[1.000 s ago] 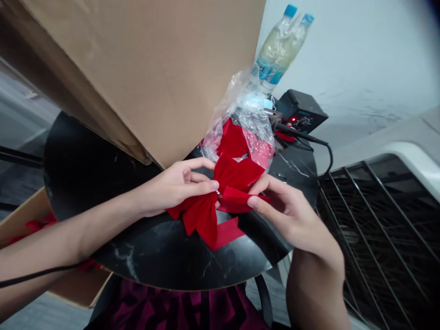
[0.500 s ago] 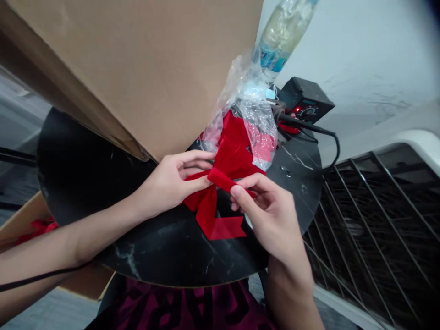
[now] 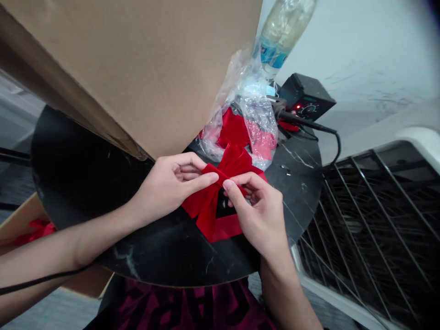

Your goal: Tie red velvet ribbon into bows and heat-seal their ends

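Observation:
A red velvet ribbon bow (image 3: 213, 211) lies on a round black marble-look table (image 3: 161, 256). My left hand (image 3: 172, 185) pinches the bow at its middle, thumb and forefinger closed on a folded red band. My right hand (image 3: 256, 213) comes from the lower right, its fingers curled and pinching the same band right beside the left fingertips. The bow's tails hang toward me between both hands.
A big cardboard box (image 3: 130, 68) overhangs the table's left and back. Behind the bow a clear plastic bag (image 3: 252, 114) holds more red ribbons. A plastic bottle (image 3: 283, 32) and a black control unit (image 3: 307, 101) with a cable stand behind it. A wire grille (image 3: 371, 229) is at right.
My right hand has moved left and closer to the left hand, drawing the red band across the bow's middle. The view has shifted slightly, so the bottles sit higher.

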Available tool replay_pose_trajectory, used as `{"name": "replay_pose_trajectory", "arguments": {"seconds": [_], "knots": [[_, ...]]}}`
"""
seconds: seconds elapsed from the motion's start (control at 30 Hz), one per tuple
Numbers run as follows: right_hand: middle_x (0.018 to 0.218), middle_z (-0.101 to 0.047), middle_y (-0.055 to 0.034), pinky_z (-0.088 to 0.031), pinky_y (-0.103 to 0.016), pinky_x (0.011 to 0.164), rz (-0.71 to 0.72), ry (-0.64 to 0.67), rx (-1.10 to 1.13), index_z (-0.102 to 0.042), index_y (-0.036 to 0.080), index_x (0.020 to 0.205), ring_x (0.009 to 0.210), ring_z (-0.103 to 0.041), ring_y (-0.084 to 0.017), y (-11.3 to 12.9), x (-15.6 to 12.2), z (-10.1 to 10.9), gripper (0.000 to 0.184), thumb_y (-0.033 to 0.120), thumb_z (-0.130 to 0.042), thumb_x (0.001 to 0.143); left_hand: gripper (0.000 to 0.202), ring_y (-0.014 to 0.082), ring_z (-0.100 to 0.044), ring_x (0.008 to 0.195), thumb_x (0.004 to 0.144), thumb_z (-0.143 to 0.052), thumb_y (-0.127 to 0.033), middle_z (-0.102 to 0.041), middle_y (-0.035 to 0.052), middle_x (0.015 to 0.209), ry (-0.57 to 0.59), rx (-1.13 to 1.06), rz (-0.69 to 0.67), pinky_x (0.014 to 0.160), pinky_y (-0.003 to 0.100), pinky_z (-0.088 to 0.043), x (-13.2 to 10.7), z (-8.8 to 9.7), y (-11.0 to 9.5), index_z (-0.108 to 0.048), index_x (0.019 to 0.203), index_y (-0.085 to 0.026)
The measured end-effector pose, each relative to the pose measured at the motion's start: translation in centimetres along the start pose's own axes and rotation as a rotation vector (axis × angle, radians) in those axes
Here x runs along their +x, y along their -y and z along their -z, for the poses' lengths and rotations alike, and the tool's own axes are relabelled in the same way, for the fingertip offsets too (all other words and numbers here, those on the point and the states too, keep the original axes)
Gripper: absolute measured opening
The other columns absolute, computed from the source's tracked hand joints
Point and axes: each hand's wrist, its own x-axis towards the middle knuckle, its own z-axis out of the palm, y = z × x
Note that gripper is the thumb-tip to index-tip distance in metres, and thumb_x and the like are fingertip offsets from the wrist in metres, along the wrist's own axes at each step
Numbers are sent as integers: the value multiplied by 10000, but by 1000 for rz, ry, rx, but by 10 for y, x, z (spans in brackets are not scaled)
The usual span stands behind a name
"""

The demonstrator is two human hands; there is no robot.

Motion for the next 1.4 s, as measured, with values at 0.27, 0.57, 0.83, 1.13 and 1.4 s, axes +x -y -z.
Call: {"name": "replay_pose_trajectory", "arguments": {"seconds": [0.27, 0.57, 0.83, 1.13, 1.4], "knots": [[932, -783, -22, -610, -309, 762, 139, -69, 28, -744, 240, 939, 820, -736, -173, -5, -8, 1, 89, 326, -766, 934, 235, 215, -808, 857, 767, -917, -318, -834, 27, 851, -73, 41, -6, 772, 252, -660, -2, -4, 0, -734, 810, -176], [820, -792, -7, -644, -273, 665, 71, -79, 206, -787, 224, 853, 704, -745, -160, -2, 0, 2, 109, 281, -867, 806, 223, 178, -781, 799, 761, -925, -312, -822, 12, 830, -120, 43, -42, 745, 219, -630, -4, -5, 1, -767, 841, -177], [861, -791, -15, -658, -295, 759, 119, -180, 290, -736, 225, 786, 793, -762, -169, 0, -2, -2, 109, 218, -842, 810, 178, 170, -771, 822, 796, -900, -270, -814, -5, 872, -123, -15, -98, 752, 215, -629, -6, -6, 3, -792, 920, -203], [806, -782, 15, -594, -174, 654, 100, -167, 447, -754, 210, 746, 699, -721, -92, -10, 0, -3, 144, 193, -895, 772, 146, 134, -750, 784, 746, -928, -199, -813, -9, 835, -129, -229, -20, 778, 196, -606, -6, -14, 2, -830, 854, -204], [744, -762, 16, -561, -192, 620, 0, -98, 514, -757, 208, 738, 633, -668, -89, -14, 2, -2, 170, 257, -918, 767, 114, 131, -771, 777, 802, -898, -248, -825, 1, 842, -223, -126, -172, 760, 185, -623, -6, -17, 11, -839, 890, -206]]}}
